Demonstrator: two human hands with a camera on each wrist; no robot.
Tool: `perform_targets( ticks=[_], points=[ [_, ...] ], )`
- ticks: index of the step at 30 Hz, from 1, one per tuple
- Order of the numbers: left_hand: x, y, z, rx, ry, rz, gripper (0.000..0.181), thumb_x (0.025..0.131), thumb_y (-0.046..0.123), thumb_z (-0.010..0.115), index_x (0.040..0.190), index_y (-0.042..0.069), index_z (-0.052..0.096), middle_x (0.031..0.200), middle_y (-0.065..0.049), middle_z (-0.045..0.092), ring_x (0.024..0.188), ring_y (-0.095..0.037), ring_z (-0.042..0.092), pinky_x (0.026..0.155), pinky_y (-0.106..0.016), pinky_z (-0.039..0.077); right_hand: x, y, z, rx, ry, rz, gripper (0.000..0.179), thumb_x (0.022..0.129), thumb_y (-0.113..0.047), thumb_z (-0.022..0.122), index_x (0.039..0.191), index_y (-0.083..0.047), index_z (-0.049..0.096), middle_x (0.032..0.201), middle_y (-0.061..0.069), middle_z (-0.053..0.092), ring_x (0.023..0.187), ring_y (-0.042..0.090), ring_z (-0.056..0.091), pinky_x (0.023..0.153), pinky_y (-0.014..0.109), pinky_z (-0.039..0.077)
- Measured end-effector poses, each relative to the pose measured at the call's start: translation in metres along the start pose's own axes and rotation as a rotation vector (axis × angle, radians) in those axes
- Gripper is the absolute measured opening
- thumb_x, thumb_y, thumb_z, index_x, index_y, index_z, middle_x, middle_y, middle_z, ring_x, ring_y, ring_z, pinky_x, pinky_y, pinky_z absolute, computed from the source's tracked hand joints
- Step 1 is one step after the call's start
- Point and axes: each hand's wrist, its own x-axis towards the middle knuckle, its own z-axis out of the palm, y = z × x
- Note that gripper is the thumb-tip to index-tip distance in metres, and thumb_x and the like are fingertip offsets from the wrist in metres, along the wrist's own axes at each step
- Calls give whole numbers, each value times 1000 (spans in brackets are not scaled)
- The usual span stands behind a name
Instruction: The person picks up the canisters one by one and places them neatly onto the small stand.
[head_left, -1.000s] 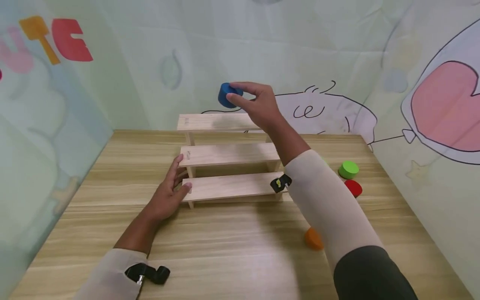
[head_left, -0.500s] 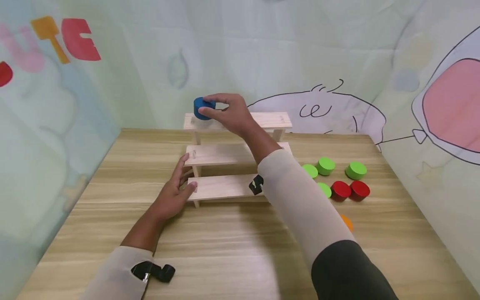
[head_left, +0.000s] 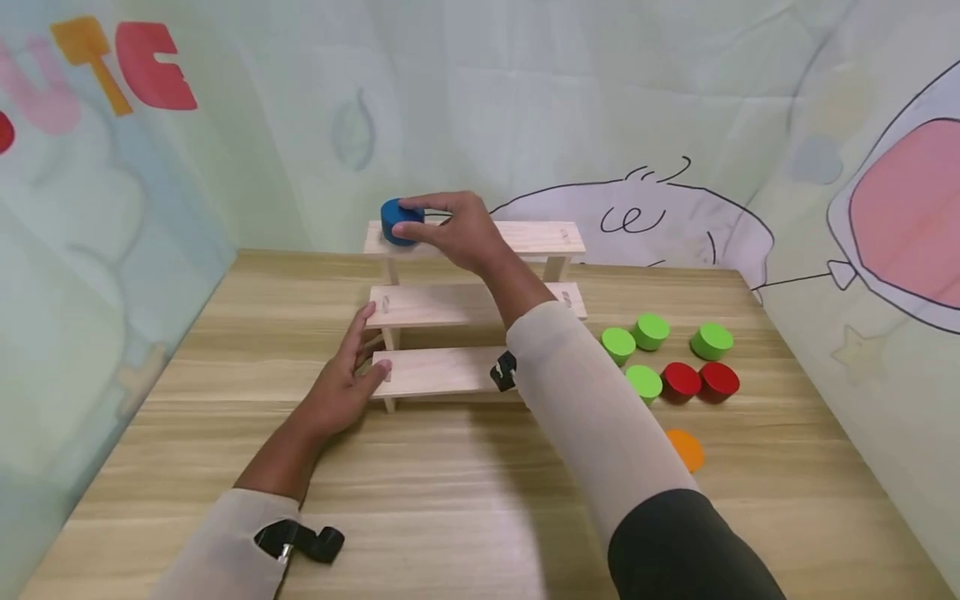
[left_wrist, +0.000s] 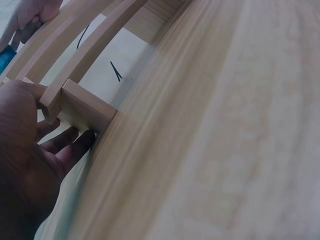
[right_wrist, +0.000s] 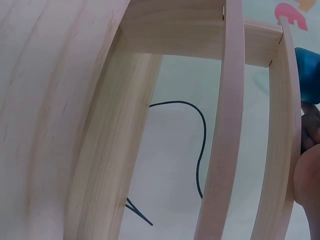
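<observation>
A three-tier wooden step shelf [head_left: 442, 305] stands on the table. My right hand [head_left: 467, 232] pinches a blue round block [head_left: 392, 222] between thumb and fingers at the left end of the top tier. The block appears to sit on the board; its right side is covered by the fingers. At the shelf's left end, my left hand [head_left: 339, 393] grips the lower tiers. Its thumb lies on the bottom board, and in the left wrist view other fingers [left_wrist: 75, 147] reach behind the support. Part of the blue block [right_wrist: 308, 75] shows at the edge of the right wrist view.
Right of the shelf lie several green round blocks [head_left: 651, 332], two red round blocks [head_left: 681, 382] touching each other, and an orange round block [head_left: 686, 450] partly behind the right sleeve. A printed backdrop [head_left: 285, 125] rises behind the wood-grain table [head_left: 420, 500].
My right hand has carried the blue block left and down, from above the shelf to the left end of its top tier. The left hand has kept its grip.
</observation>
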Motion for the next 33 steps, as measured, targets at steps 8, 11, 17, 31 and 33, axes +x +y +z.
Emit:
perform_targets(
  ticks=[8,11,17,31,33],
  points=[
    [0,0,-1,7,-6,2,87,116,16,53,175,47,-3,174,-27,32,160,-53,38,113,-63,51,1,-2,0,-25,-23,32,46,96,-35,87,138,-21,79,151,2,70,139,17,66,103,31,60],
    [2,-1,-1,3,-4,7,87,116,16,53,175,47,-2,173,-27,32,160,-54,38,113,-64,50,1,-3,-1,-20,-23,32,51,95,-34,87,143,-22,75,155,3,68,144,19,63,110,34,58],
    [0,-3,0,-7,-12,-11,87,115,17,54,175,46,-3,174,-28,30,160,-56,35,115,-69,48,-3,2,-8,88,-12,39,76,92,-30,91,160,-30,59,161,-1,61,163,12,40,133,44,38],
    [2,-8,-7,19,-12,6,87,116,18,54,175,43,-4,174,-28,31,159,-55,38,111,-50,55,-14,-11,-50,41,47,-10,54,97,-32,87,147,-19,72,157,-3,66,154,11,53,123,38,49],
    [2,-8,-7,17,-10,8,87,116,18,53,175,43,-5,174,-27,31,159,-55,37,112,-57,53,-19,-13,-58,64,64,-46,47,97,-27,87,141,-16,77,152,0,70,149,12,58,115,38,56]
  ],
)
